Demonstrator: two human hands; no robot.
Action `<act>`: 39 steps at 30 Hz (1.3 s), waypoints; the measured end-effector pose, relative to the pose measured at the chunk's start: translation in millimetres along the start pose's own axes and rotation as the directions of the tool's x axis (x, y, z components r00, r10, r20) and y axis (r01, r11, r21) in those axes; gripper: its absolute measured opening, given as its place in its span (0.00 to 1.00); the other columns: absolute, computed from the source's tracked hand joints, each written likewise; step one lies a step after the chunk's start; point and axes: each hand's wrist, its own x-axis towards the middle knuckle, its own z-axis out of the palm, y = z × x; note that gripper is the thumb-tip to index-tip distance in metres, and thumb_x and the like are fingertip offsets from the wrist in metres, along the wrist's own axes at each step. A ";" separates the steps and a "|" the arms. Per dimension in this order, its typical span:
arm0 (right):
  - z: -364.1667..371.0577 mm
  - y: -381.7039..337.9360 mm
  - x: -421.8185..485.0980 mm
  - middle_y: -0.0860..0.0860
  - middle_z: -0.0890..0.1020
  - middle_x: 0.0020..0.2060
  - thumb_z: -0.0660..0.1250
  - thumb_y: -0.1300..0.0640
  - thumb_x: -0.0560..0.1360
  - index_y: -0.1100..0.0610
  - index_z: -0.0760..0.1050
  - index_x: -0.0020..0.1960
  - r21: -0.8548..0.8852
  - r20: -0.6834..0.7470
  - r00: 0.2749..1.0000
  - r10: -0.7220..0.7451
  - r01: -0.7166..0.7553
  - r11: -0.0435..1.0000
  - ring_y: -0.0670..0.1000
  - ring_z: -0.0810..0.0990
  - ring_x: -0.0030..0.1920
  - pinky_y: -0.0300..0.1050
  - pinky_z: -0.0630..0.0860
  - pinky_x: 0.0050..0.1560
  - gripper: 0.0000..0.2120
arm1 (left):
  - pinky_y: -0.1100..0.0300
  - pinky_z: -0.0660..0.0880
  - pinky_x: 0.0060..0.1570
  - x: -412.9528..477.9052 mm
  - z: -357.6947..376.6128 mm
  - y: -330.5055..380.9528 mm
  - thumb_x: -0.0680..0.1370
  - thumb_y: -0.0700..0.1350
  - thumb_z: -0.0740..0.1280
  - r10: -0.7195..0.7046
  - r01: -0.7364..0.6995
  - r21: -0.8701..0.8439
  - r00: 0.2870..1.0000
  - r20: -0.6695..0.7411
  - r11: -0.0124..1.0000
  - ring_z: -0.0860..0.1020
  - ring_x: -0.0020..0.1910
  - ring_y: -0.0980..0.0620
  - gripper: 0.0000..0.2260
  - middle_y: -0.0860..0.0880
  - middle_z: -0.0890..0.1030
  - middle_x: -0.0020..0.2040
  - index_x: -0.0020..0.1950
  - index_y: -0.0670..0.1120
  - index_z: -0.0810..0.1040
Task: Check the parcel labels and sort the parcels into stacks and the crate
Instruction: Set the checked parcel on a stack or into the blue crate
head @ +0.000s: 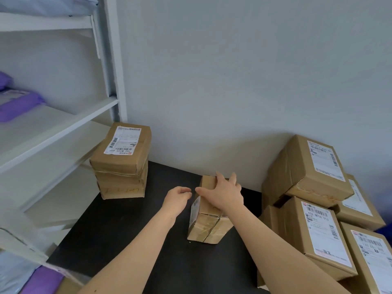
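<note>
On the black tabletop, a loose pile of labelled cartons crowds the right edge from near to far. Around the middle stands the small brown parcel, taped across its seams, its label turned to the left side. The right hand lies on its top with fingers spread and thumb reaching the left edge, nothing clamped. The left hand hangs loosely curled just beside the labelled face, holding nothing. The carton looks stiff and probably light, though the tape may be slick; taking it by two opposite side faces seems safest. At the far left corner a neat stack waits, label up.
</note>
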 end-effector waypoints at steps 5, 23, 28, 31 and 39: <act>-1.7 5.3 3.2 0.54 0.51 0.76 0.64 0.36 0.71 0.45 0.55 0.75 0.036 -0.021 0.999 0.028 -0.027 0.999 0.62 0.58 0.72 0.52 0.72 0.58 0.37 | 0.53 0.70 0.63 3.9 -0.9 3.3 0.81 0.42 0.61 0.004 -0.003 -0.016 1.000 0.015 1.000 0.72 0.64 0.49 0.13 0.47 0.74 0.64 0.65 0.47 0.74; -23.3 37.6 -17.1 0.48 0.63 0.69 0.69 0.39 0.68 0.44 0.64 0.67 0.606 -0.322 0.928 0.186 0.051 0.794 0.54 0.69 0.64 0.54 0.74 0.58 0.30 | 0.48 0.69 0.62 -14.9 21.3 26.9 0.78 0.48 0.67 -0.079 0.059 -0.238 0.994 -0.075 0.970 0.66 0.70 0.41 0.34 0.42 0.60 0.74 0.77 0.48 0.52; -24.3 36.8 -35.0 0.47 0.65 0.68 0.71 0.43 0.69 0.46 0.66 0.66 0.684 -0.387 0.896 0.217 0.121 0.719 0.51 0.70 0.61 0.51 0.74 0.58 0.28 | 0.38 0.68 0.62 -30.2 26.8 33.6 0.73 0.52 0.71 -0.217 0.180 -0.459 0.976 -0.028 0.870 0.64 0.69 0.37 0.41 0.41 0.60 0.74 0.77 0.50 0.48; -26.4 32.5 -45.7 0.48 0.68 0.65 0.71 0.45 0.70 0.45 0.65 0.64 0.795 -0.369 0.892 0.260 0.158 0.586 0.50 0.72 0.58 0.48 0.74 0.54 0.26 | 0.33 0.65 0.63 -41.3 25.9 32.7 0.72 0.55 0.72 -0.269 0.293 -0.601 0.954 0.133 0.744 0.64 0.70 0.36 0.40 0.41 0.63 0.72 0.76 0.52 0.52; -38.4 33.2 -70.4 0.48 0.72 0.56 0.68 0.51 0.74 0.47 0.63 0.60 0.930 -0.197 0.955 0.220 0.111 0.351 0.49 0.73 0.53 0.43 0.67 0.49 0.19 | 0.43 0.76 0.54 -50.4 20.4 40.8 0.73 0.51 0.71 -0.007 0.136 -0.736 0.984 0.176 0.664 0.77 0.57 0.43 0.28 0.45 0.77 0.60 0.70 0.55 0.65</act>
